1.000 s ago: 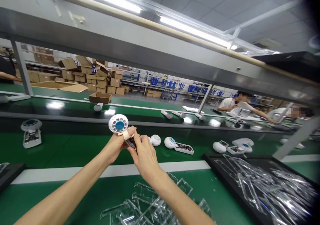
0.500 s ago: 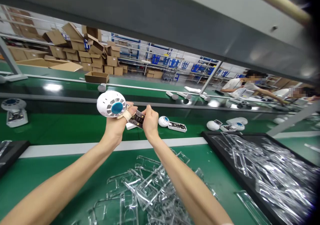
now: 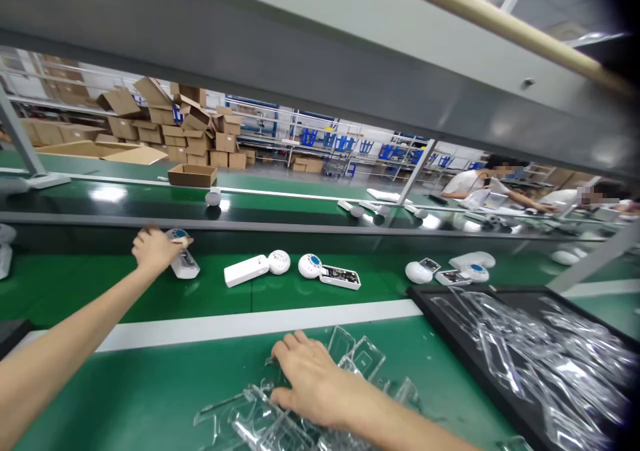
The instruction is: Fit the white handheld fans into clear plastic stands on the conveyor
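Note:
My left hand (image 3: 156, 247) is at the far belt, its thumb, wrapped in a pale band, lying across a white round-headed device (image 3: 185, 264) with a bared circuit board. The fingers are apart and slightly blurred, to the left of the device. Over a loose heap of clear plastic covers (image 3: 285, 431), my right hand (image 3: 310, 381) reaches down with thumb and fingers spread. Its fingertips are among the covers; I see none gripped. Between the hands, on the belt, rest a white device with its plain side up (image 3: 246, 271) and another with its board showing (image 3: 340, 277).
A black tray (image 3: 425, 297) heaped with clear covers stands at right. More white devices (image 3: 420, 272) lie along the belt. A grey beam (image 3: 300, 71) crosses overhead. Beyond are a small carton (image 3: 193, 176), stacked boxes and two people (image 3: 470, 181) at right.
The device held in both hands is now down on the belt at left, under my left thumb. My right hand has come back to the clear covers. The view has shifted slightly.

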Demonstrator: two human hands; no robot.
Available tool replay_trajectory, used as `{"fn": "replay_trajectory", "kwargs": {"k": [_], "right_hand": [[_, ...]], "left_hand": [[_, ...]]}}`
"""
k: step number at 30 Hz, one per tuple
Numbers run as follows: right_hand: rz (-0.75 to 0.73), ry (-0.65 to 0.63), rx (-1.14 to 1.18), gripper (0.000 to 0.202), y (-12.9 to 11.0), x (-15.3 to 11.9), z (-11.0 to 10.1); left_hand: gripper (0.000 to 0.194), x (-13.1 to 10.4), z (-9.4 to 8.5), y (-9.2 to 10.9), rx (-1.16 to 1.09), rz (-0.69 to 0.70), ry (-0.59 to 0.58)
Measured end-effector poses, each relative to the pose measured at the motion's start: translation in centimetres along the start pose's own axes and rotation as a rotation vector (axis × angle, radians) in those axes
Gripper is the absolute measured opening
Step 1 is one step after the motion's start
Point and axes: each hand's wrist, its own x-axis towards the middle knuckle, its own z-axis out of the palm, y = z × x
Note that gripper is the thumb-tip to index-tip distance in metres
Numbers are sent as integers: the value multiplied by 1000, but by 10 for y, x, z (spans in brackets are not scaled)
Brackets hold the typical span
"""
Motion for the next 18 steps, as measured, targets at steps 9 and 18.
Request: {"fn": "replay_trajectory", "kwargs": {"k": [9, 18], "right_hand": [[-170, 275, 218, 60, 13, -1, 9], [-227, 777, 699, 65, 6, 29, -28]], "left_hand": [[79, -84, 120, 77, 529, 496, -521], [60, -64, 48, 93, -650, 101, -488]]}}
